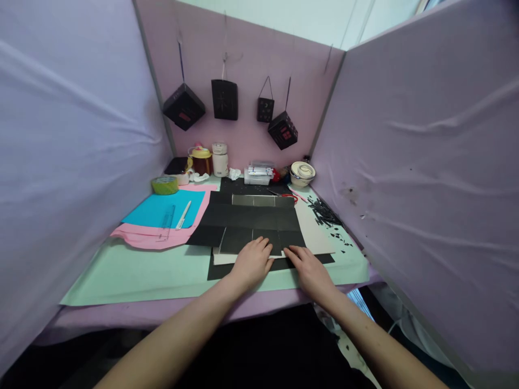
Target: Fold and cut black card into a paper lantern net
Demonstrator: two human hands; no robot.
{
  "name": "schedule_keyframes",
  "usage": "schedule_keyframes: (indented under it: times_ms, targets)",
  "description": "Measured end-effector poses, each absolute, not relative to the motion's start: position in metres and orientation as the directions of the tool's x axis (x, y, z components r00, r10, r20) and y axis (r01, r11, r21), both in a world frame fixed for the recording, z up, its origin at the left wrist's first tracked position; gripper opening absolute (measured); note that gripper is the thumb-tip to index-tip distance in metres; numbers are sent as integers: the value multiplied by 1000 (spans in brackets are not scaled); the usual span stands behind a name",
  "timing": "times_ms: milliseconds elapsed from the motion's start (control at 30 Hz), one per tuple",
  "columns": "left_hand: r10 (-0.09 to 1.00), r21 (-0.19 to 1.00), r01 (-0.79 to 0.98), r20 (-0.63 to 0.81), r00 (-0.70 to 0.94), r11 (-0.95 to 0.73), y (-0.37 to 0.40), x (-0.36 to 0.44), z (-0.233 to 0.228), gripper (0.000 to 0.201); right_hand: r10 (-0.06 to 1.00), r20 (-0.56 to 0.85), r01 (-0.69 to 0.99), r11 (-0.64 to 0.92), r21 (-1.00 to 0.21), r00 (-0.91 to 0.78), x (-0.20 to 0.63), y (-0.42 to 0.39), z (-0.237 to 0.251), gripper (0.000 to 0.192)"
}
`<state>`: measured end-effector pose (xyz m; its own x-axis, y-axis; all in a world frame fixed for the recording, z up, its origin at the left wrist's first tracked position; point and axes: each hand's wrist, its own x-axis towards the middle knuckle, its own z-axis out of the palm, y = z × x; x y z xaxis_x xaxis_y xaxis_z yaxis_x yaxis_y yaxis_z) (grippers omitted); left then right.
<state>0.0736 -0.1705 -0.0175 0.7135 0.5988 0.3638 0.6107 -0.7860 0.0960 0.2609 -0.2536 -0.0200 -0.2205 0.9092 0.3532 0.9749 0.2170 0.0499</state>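
A sheet of black card (255,216) with fold lines and cut flaps lies in front of me. It rests on a white board (318,235), with more black card (221,272) showing underneath. My left hand (252,263) lies on the near flap of the sheet, fingers out and thumb apart. At the right end of that near edge, my right hand (310,270) touches the card with its fingers stretched forward. Neither hand visibly grips anything. Behind the sheet, red-handled scissors (294,199) lie partly hidden.
Blue card (174,208), pink paper (140,237), a white pen-like cutter (184,214), a clear ruler (167,221) and tape (165,185) are at left. Black scraps (324,212) lie right. A jar (200,161), bottle (220,160), marker box (259,174) and bowl (302,174) stand behind; black boxes (225,100) hang above.
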Motion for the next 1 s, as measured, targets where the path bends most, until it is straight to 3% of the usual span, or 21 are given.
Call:
schedule_keyframes:
  times_ms: [100,333,667,867,1000]
  targets:
    - [604,103,612,354,714,-784,-171,73,-17,35,907,367,975,221,-2,-205,265,-252,-20,56]
    - [598,95,611,369,712,-786,-172,72,-17,35,927,284,968,220,125,-247,261,-249,-8,46]
    - [614,121,614,337,713,-780,-171,72,-15,36,949,240,976,176,131,-204,256,-248,-6,43]
    - [620,141,612,326,714,-778,-171,71,-14,37,959,241,987,134,92,-153,253,-253,-6,51]
    - [622,175,601,316,716,-780,-171,71,-14,37,957,238,982,137,131,-165,251,-254,-8,54]
